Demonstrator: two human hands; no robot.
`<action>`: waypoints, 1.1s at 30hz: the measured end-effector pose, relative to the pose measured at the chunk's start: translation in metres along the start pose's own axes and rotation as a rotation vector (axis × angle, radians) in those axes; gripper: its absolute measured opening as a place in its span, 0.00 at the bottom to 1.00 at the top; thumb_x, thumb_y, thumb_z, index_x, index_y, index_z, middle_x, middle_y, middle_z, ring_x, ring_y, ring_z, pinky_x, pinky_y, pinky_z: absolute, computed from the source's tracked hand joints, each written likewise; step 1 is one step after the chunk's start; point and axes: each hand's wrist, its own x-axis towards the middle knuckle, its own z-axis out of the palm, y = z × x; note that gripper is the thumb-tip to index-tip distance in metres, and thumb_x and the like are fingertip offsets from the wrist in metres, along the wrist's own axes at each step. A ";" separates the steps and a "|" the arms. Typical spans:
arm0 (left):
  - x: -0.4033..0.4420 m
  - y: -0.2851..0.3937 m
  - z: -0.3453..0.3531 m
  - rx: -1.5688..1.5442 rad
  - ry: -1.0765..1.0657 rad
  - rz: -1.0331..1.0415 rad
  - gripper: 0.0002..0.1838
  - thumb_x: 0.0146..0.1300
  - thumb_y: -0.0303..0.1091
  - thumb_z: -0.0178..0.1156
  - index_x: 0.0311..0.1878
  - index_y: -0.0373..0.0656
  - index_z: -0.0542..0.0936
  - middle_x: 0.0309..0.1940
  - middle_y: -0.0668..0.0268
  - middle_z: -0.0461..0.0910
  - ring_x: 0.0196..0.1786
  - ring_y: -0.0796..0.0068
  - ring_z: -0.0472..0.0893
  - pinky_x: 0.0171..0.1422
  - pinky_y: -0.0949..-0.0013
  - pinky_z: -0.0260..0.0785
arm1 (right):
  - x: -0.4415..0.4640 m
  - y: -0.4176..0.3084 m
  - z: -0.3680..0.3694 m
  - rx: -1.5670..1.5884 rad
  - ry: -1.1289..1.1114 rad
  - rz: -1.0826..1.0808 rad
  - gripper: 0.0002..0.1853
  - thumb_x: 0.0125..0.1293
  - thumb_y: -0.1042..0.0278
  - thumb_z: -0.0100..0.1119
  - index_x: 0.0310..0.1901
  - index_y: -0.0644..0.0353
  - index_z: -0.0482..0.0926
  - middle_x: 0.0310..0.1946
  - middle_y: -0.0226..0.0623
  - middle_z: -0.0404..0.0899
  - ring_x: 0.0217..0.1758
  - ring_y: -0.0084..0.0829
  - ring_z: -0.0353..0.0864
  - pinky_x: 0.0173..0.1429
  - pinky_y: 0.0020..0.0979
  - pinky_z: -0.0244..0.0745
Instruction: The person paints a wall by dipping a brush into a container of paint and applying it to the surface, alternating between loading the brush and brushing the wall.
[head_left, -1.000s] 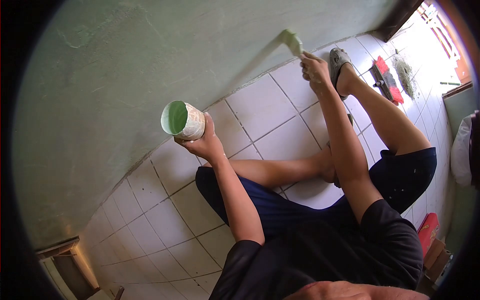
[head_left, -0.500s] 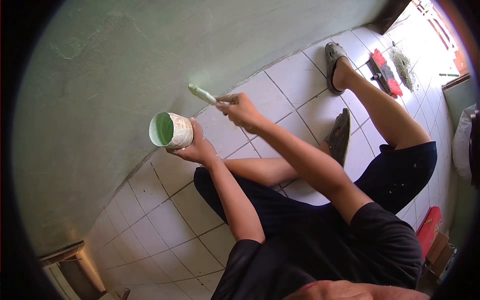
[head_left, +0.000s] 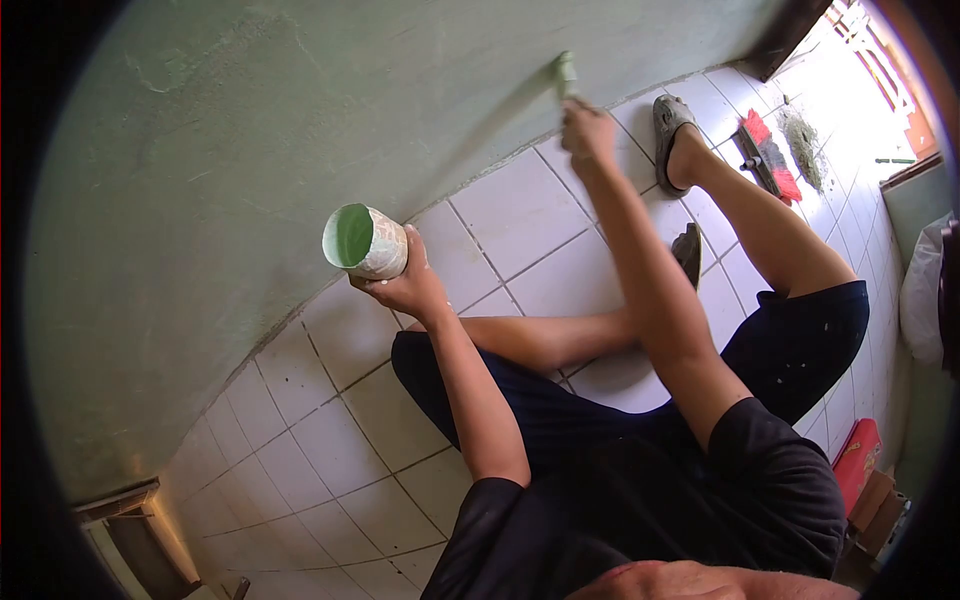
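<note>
My left hand (head_left: pixel 415 285) is wrapped round a paint-smeared white cup (head_left: pixel 386 247), tilted so that its mouth faces the wall. Pale green paint (head_left: pixel 354 236) shows inside it. My right hand (head_left: pixel 588 130) is closed on the handle of a paintbrush (head_left: pixel 567 72). The brush's green-coated head is at the lower part of the greenish-grey wall (head_left: pixel 300 120), well to the right of the cup. Whether the bristles press on the wall I cannot tell for certain.
White floor tiles (head_left: pixel 520 220) meet the wall along a rough edge. My legs are spread over the floor, a grey clog (head_left: pixel 672 140) on one foot. A red and black broom head (head_left: pixel 768 155) lies beside a heap of grey debris (head_left: pixel 800 145). At lower left is a wooden frame (head_left: pixel 165 530).
My right hand has swung the brush away from the cup, up and to the right along the wall. My left hand and the cup have shifted slightly right and up.
</note>
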 end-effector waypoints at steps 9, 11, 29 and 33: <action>0.002 0.012 -0.004 -0.110 0.046 -0.138 0.46 0.52 0.37 0.84 0.68 0.32 0.65 0.61 0.47 0.77 0.62 0.50 0.83 0.67 0.50 0.79 | -0.139 0.062 0.064 -0.569 -0.574 0.106 0.21 0.70 0.65 0.67 0.60 0.66 0.86 0.27 0.43 0.84 0.25 0.27 0.78 0.33 0.35 0.75; 0.004 0.010 -0.006 -0.104 0.051 -0.117 0.46 0.53 0.37 0.83 0.67 0.32 0.65 0.61 0.47 0.77 0.62 0.50 0.83 0.67 0.50 0.79 | -0.115 0.062 0.045 -0.481 -0.666 0.220 0.20 0.71 0.65 0.67 0.61 0.64 0.87 0.26 0.35 0.82 0.20 0.22 0.72 0.24 0.31 0.67; -0.005 0.026 0.001 -0.075 0.000 -0.119 0.50 0.51 0.39 0.84 0.70 0.29 0.63 0.64 0.46 0.76 0.65 0.49 0.81 0.70 0.49 0.78 | -0.018 0.103 0.004 -0.311 -0.018 0.083 0.13 0.76 0.62 0.63 0.40 0.66 0.82 0.19 0.27 0.71 0.15 0.22 0.67 0.17 0.31 0.62; -0.006 0.025 0.004 -0.015 0.054 -0.085 0.50 0.52 0.41 0.84 0.70 0.28 0.65 0.64 0.46 0.76 0.64 0.49 0.82 0.70 0.49 0.77 | -0.110 0.125 0.037 -0.547 -0.443 0.148 0.18 0.71 0.61 0.65 0.57 0.62 0.89 0.29 0.49 0.86 0.29 0.32 0.84 0.38 0.39 0.78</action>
